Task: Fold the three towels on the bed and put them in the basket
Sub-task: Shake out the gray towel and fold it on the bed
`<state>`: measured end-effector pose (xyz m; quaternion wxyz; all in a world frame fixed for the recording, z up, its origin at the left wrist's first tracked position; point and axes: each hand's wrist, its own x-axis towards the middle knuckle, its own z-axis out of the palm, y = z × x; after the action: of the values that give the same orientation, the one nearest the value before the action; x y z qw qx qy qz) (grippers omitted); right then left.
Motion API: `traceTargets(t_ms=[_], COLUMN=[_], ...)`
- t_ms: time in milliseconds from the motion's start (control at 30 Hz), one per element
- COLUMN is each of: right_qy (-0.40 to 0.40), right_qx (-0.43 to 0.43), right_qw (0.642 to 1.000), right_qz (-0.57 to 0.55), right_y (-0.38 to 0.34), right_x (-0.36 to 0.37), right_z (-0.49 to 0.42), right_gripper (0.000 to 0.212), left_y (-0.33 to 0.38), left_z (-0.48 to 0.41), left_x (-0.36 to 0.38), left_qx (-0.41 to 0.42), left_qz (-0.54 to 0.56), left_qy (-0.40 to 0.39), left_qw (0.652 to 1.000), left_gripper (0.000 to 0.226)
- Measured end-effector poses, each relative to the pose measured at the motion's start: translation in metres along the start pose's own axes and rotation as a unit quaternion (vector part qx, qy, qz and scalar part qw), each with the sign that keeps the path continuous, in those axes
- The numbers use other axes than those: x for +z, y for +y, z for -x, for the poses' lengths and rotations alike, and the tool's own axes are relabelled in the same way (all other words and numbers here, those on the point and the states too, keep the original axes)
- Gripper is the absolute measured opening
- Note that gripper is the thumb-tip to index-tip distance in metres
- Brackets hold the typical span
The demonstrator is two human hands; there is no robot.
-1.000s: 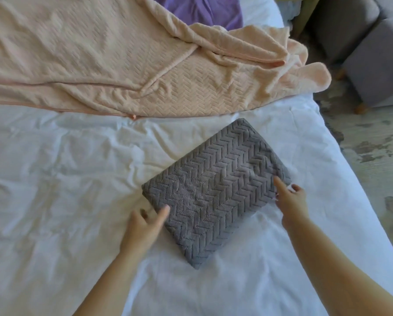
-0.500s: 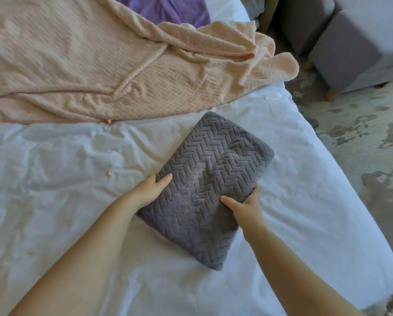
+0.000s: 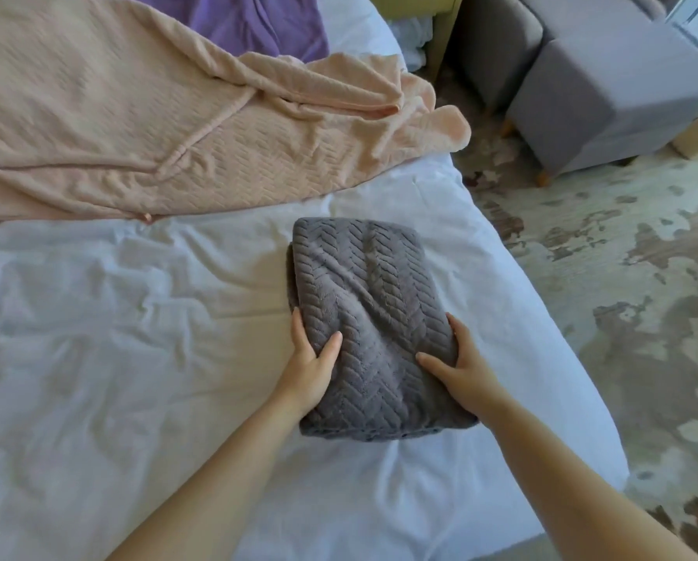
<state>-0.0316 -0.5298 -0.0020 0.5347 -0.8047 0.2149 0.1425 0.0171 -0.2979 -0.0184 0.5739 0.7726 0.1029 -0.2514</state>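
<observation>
A folded grey towel (image 3: 363,293) with a herringbone weave lies near the right side of the white bed (image 3: 116,358). My left hand (image 3: 308,358) grips its left edge, thumb on top and fingers under. My right hand (image 3: 458,368) grips its right edge the same way. A large peach towel (image 3: 157,127) lies unfolded and rumpled across the far part of the bed. Behind it a purple towel (image 3: 258,22) shows partly. No basket is in view.
The bed's right edge (image 3: 541,317) drops to a patchy beige and brown rug (image 3: 642,297). Grey upholstered stools (image 3: 606,87) stand on the floor at the upper right, beside a yellowish furniture leg (image 3: 444,30).
Both hands closed on the sides of the grey towel, which turned from a diagonal lie to point straight away from me. My view shifted to the right.
</observation>
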Motion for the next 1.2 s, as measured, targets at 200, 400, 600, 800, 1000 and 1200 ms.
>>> traceTargets(t_ms=[200, 400, 600, 800, 1000, 1200], right_qy=[0.055, 0.095, 0.111, 0.074, 0.116, 0.015], right_qx=[-0.083, 0.039, 0.039, 0.051, -0.054, -0.148], right_qw=[0.993, 0.995, 0.992, 0.990, 0.964, 0.912], right_qz=[0.065, 0.003, 0.044, 0.111, 0.233, 0.381], right_y=[0.015, 0.097, 0.123, 0.132, 0.113, 0.093], right_x=[-0.101, -0.116, -0.111, -0.123, -0.131, -0.091], right_z=[0.009, 0.018, 0.023, 0.033, 0.034, 0.001], right_gripper=[0.066, 0.045, 0.031, 0.037, 0.058, 0.062], left_y=[0.013, -0.029, -0.041, -0.041, -0.019, -0.005], left_z=[0.032, 0.054, 0.072, 0.093, 0.104, 0.053], left_x=[0.082, 0.152, 0.158, 0.166, 0.163, 0.178], left_qx=[0.080, 0.006, -0.123, -0.166, 0.054, 0.162], left_qz=[0.045, -0.076, -0.084, -0.190, -0.345, -0.496], left_qy=[-0.002, 0.083, 0.107, 0.125, 0.277, 0.156], left_qw=[0.996, 0.994, 0.983, 0.960, 0.895, 0.839], left_gripper=[0.072, 0.070, 0.064, 0.066, 0.066, 0.066])
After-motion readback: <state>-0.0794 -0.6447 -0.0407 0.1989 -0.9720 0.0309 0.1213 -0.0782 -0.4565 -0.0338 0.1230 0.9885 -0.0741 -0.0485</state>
